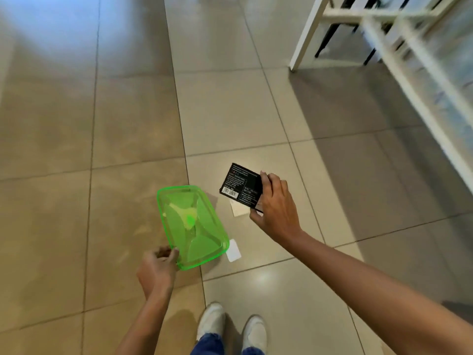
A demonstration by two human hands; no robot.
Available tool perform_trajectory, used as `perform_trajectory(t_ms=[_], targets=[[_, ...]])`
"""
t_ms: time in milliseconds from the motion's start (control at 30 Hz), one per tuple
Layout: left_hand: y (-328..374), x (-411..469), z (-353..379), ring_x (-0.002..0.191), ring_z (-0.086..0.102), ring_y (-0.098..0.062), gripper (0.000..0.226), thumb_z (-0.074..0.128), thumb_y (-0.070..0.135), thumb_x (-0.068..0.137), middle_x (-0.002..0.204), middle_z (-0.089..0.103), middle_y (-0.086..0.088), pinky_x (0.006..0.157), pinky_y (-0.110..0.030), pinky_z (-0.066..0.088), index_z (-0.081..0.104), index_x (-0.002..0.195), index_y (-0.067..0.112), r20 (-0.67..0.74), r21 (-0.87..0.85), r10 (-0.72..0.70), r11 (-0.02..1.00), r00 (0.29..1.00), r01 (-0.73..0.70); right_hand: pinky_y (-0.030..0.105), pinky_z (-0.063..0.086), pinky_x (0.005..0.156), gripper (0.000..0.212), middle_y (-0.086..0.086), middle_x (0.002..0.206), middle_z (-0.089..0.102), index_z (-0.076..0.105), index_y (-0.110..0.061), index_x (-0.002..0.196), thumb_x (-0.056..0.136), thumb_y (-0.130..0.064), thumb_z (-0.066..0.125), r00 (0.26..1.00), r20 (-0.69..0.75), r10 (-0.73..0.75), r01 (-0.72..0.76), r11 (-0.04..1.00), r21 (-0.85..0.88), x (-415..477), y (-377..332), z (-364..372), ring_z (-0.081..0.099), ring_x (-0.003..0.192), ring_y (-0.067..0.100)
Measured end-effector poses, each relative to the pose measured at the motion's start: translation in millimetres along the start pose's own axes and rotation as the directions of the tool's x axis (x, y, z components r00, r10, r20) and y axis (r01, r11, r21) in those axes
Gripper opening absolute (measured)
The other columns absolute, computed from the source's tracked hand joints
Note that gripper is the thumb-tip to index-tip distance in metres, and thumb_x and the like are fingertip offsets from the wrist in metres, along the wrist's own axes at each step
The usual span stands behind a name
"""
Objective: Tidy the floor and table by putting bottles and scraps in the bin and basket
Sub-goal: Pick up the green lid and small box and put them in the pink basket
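Observation:
My left hand (pixel 157 270) grips the near corner of a translucent green plastic container (pixel 192 224), held above the tiled floor. My right hand (pixel 275 208) holds a small black box (pixel 240 187) with white print and a barcode, just right of the container. Two white paper scraps lie on the floor: one scrap (pixel 239 210) partly under the box, another scrap (pixel 233 250) by the container's right corner. No bin or basket is in view.
A white table (pixel 399 42) with a pale top stands at the upper right, its leg (pixel 304 39) reaching the floor, with dark chair legs behind. My white shoes (pixel 230 326) are at the bottom centre. Beige floor tiles stretch left and ahead.

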State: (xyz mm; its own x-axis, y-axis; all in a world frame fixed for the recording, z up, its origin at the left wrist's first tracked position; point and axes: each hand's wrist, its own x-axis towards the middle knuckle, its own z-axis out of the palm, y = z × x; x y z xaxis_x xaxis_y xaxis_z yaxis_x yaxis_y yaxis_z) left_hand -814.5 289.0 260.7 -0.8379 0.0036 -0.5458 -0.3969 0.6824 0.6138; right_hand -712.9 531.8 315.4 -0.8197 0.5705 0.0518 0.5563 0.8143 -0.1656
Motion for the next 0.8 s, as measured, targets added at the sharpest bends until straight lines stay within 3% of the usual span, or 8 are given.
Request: perform_trajectory(t_ms=[100, 233, 400, 533, 633, 800], targets=[[61.8, -33.6, -48.4, 0.088, 0.071, -0.031, 0.021, 0.070, 0.019, 0.084, 0.095, 0.074, -0.017, 0.083, -0.040, 0.053, 0.073, 0.099, 0.004, -0.029, 0.013, 0.127, 0.992, 0.991, -0.127, 0.036, 0.040, 0.102, 0.085, 0.017, 0.130, 0.048, 0.036, 0.002, 0.143, 0.075, -0.040, 0.062, 0.991, -0.120, 0.063, -0.057, 0.997, 0.054, 11.1, -18.0, -73.7, 0.047, 0.112, 0.031], [135.3, -78.3, -93.1, 0.083, 0.071, -0.028, 0.017, 0.069, 0.015, 0.084, 0.091, 0.075, -0.016, 0.066, -0.028, 0.039, 0.075, 0.098, 0.006, -0.027, 0.080, 0.302, 0.951, 0.953, -0.299, 0.036, 0.044, 0.096, 0.085, 0.015, 0.126, 0.049, 0.038, 0.001, 0.142, 0.073, -0.040, 0.066, 0.953, -0.258, 0.157, -0.126, 0.983, 0.132, 13.7, -31.3, -156.5, 0.046, 0.109, 0.028], [189.9, -122.3, -104.7, 0.078, 0.070, -0.026, 0.018, 0.068, 0.012, 0.084, 0.090, 0.074, -0.019, 0.060, -0.021, 0.037, 0.074, 0.099, 0.002, 0.080, 0.096, 0.432, 0.894, 0.898, -0.438, 0.034, 0.041, 0.097, 0.087, 0.015, 0.125, 0.048, 0.037, 0.001, 0.142, 0.071, -0.040, 0.068, 0.906, -0.312, 0.286, -0.250, 0.956, 0.152, -12.5, -26.4, -220.7, 0.044, 0.110, 0.028], [205.2, -155.0, -89.7, 0.066, 0.055, -0.015, 0.018, 0.066, 0.010, 0.085, 0.090, 0.073, -0.016, 0.052, -0.010, 0.034, 0.072, 0.100, 0.003, 0.213, 0.095, 0.476, 0.859, 0.853, -0.503, 0.033, 0.039, 0.096, 0.089, 0.013, 0.124, 0.047, 0.035, 0.000, 0.143, 0.070, -0.041, 0.067, 0.839, -0.322, 0.439, -0.412, 0.899, 0.150, -57.5, -6.9, -247.4, 0.042, 0.108, 0.026], [206.9, -185.1, -74.6, 0.067, 0.055, -0.016, 0.017, 0.065, 0.011, 0.085, 0.093, 0.073, -0.012, 0.061, -0.023, 0.034, 0.073, 0.100, 0.006, 0.320, 0.126, 0.486, 0.829, 0.813, -0.545, 0.033, 0.041, 0.093, 0.090, 0.013, 0.124, 0.047, 0.036, 0.000, 0.142, 0.069, -0.041, 0.068, 0.766, -0.336, 0.548, -0.534, 0.834, 0.141, -106.2, 12.0, -261.3, 0.042, 0.106, 0.025], [198.0, -238.6, -55.1, 0.057, 0.057, -0.014, 0.015, 0.064, 0.012, 0.088, 0.090, 0.073, -0.012, 0.051, -0.011, 0.034, 0.072, 0.099, 0.005, 0.505, 0.101, 0.483, 0.790, 0.715, -0.604, 0.037, 0.043, 0.091, 0.089, 0.015, 0.120, 0.047, 0.040, 0.002, 0.138, 0.066, -0.041, 0.070, 0.575, -0.351, 0.739, -0.742, 0.652, 0.157, -204.7, 34.7, -283.5, 0.043, 0.103, 0.028]])
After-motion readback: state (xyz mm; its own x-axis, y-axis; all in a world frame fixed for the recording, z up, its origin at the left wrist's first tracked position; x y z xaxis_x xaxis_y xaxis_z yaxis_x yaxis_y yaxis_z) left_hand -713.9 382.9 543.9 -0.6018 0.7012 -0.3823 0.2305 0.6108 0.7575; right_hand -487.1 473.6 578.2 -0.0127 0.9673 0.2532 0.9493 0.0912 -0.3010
